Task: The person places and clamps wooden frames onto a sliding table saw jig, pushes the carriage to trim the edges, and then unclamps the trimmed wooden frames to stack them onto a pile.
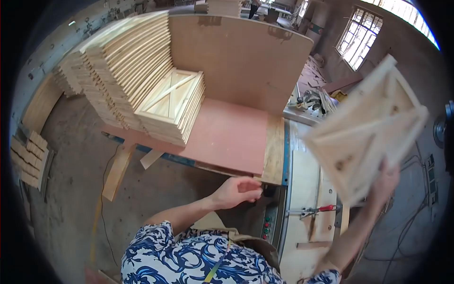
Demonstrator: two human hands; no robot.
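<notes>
We hold a wooden panel [365, 128] with crossed braces in our right hand [385, 184], whose fingers are pinching its lower right edge. Most of the panel reaches up and leftward from those fingers, tilted in the air and blurred, to the right of the pink tabletop [229, 137]. Its lowest corner appears just above a red-handled clamp [326, 208]. Our left hand [238, 191] is near the tabletop's front edge, well apart from the panel, its fingers loosely curled toward the thumb; we cannot tell whether their tips meet. Stacked panels [137, 61] stand on the tabletop's left, beside an upright board [236, 59].
</notes>
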